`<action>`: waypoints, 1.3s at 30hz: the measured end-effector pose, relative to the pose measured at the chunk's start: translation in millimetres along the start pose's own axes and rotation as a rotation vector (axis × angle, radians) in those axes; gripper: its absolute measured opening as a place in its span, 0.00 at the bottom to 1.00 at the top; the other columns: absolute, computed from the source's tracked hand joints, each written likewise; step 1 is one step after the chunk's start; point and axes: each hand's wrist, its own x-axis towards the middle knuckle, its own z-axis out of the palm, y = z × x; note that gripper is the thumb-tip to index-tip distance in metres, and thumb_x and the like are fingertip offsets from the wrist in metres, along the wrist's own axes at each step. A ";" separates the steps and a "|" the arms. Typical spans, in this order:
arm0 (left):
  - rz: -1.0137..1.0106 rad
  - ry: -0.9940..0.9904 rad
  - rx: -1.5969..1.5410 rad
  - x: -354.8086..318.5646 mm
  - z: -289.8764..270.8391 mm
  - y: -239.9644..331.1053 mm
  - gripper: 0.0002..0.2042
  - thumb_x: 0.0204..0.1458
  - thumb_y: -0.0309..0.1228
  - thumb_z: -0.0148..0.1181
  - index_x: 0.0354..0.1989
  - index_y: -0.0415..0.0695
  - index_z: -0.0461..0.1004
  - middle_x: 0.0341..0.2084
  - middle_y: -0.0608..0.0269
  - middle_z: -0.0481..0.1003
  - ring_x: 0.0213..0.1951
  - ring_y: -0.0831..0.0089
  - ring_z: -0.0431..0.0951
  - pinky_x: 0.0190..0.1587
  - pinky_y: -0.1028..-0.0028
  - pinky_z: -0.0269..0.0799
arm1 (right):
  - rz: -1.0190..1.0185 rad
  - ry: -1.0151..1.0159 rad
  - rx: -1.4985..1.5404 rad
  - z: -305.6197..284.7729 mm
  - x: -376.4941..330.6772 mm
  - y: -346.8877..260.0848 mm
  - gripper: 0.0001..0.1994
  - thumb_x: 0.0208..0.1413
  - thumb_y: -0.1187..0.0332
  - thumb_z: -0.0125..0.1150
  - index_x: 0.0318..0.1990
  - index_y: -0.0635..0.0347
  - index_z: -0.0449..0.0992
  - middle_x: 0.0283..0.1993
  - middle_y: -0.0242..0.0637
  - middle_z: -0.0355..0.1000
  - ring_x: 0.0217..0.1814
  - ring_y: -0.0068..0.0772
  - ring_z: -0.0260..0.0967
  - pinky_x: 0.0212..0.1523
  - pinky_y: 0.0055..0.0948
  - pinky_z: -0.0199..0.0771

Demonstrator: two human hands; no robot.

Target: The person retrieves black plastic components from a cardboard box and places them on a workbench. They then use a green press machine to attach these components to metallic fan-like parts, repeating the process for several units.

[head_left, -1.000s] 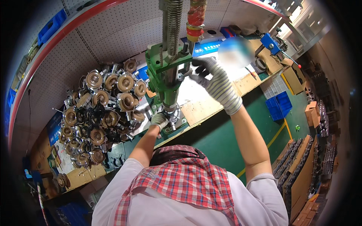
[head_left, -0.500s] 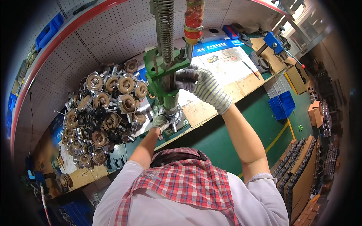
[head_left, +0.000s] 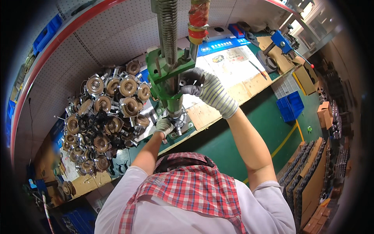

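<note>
A green arbor press (head_left: 167, 74) with a coil spring (head_left: 168, 35) stands in front of me on the bench. My left hand (head_left: 165, 125), in a striped glove, is closed at a silvery metal housing (head_left: 178, 120) under the press ram; its fingertips are partly hidden. My right hand (head_left: 206, 89), in a striped glove with dark fingers, is raised beside the press frame. Its thumb and fingers are curled together around a small, pale metal piece, too small to name. The press lever with its red-taped grip (head_left: 198, 25) rises above that hand.
A large heap of metal pump-like housings with brown ribbed discs (head_left: 103, 104) crowds the bench on the left. Beyond the right hand lie a printed sheet (head_left: 230, 62) and a pencil. Another blue-headed press (head_left: 281, 42) stands farther right; a blue bin (head_left: 290, 106) is below.
The view has shifted slightly. My right hand stays by the press frame with its fingers curled, and my left hand keeps its place at the housing.
</note>
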 end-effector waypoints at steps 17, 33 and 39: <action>0.147 0.090 0.006 -56.7 -55.6 46.9 0.13 0.45 0.32 0.63 0.40 0.42 0.76 0.35 0.51 0.77 0.40 0.59 0.77 0.42 0.67 0.73 | 0.466 0.454 -0.015 -15.8 -170.9 49.5 0.14 0.64 0.63 0.52 0.50 0.62 0.76 0.38 0.35 0.76 0.34 0.18 0.69 0.38 0.20 0.71; 0.785 1.076 0.382 -167.3 -130.0 83.1 0.18 0.43 0.41 0.65 0.45 0.74 0.76 0.45 0.78 0.70 0.45 0.74 0.72 0.56 0.68 0.59 | 0.457 0.183 0.153 102.1 -197.2 46.3 0.49 0.38 0.52 0.75 0.67 0.59 0.54 0.59 0.43 0.59 0.56 0.38 0.65 0.57 0.37 0.69; 0.926 1.039 0.435 -185.5 -149.5 86.2 0.19 0.41 0.51 0.67 0.45 0.73 0.75 0.45 0.83 0.70 0.49 0.75 0.70 0.56 0.67 0.62 | 0.394 0.138 -0.065 92.5 -205.5 27.3 0.52 0.34 0.50 0.77 0.66 0.60 0.55 0.59 0.41 0.59 0.57 0.37 0.65 0.58 0.36 0.68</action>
